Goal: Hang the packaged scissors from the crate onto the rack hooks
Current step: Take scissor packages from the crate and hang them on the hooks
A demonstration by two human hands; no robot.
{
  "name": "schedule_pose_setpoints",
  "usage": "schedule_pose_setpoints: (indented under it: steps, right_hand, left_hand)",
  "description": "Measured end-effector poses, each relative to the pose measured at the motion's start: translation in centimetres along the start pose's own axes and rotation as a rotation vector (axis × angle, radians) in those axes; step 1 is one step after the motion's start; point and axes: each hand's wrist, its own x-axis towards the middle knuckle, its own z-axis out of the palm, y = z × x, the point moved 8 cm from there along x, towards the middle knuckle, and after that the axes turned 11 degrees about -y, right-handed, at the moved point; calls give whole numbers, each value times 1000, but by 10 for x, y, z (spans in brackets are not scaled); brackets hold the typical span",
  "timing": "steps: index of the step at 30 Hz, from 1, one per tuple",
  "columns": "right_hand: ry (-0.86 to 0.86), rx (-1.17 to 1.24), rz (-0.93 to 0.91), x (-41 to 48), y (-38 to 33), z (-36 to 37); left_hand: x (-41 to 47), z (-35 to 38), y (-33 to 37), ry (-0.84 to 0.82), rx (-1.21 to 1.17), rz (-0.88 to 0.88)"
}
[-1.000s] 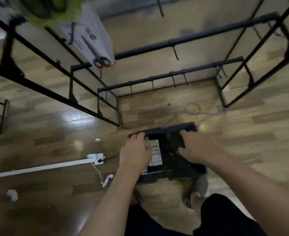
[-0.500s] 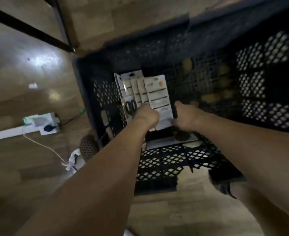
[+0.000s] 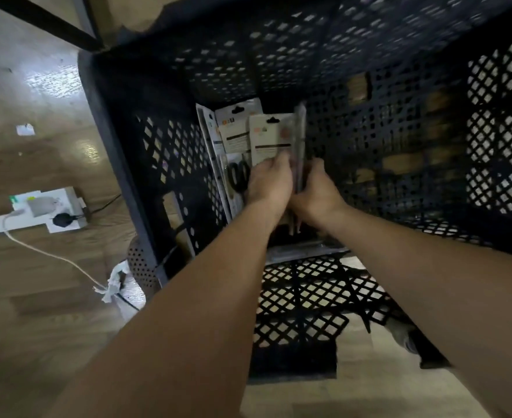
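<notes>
Both arms reach down into crate (image 3: 111, 116). Left grip (image 3: 268, 185) curls on front card of packaged scissors (image 3: 236, 137), likely steadying stack that leans on left wall. Right grip (image 3: 319, 193) pinches one pack (image 3: 301, 131) edge-on, apparently peeling it free for hanging. Rack leg (image 3: 46, 22) beyond, on floor (image 3: 37, 297).

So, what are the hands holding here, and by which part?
Left hand grips the front scissors package by its lower half; right hand pinches an edge-on package low down, both inside the crate.

Packaged scissors (image 3: 242, 140) stand inside crate (image 3: 128, 152) (left side).
</notes>
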Motion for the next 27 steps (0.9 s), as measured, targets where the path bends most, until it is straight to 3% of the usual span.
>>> schedule_pose_setpoints:
  steps: [2,5,9,13,16,20,23,27]
  right_hand:
    - [-15,224,-135,-19,-9,-9]
    - [-42,283,-216,-62,-29,-30]
    - [-21,407,-204,-136,-44,-71]
    - [167,483,-136,-236,-59,-126]
    - [271,600,-127,-330,-95,-166]
    - [344,715,-140,-467,-150,-208]
    - [337,768,-219,-568,-200,-243]
    - [300,730,-398,-689,-268,-281]
  left_hand:
    - [-12,3,6,-42,-29,31]
    - [-38,6,21,-91,-39,87]
    - [-94,1,45,-171,-171,54]
    - [-177,-25,89,-74,-38,134]
    - [-262,-49,143,-18,31,265]
    - [-399,-42,225,-82,41,437]
    - [-519,-26,294,-123,66,584]
    - [-677,-32,343,-49,-20,778]
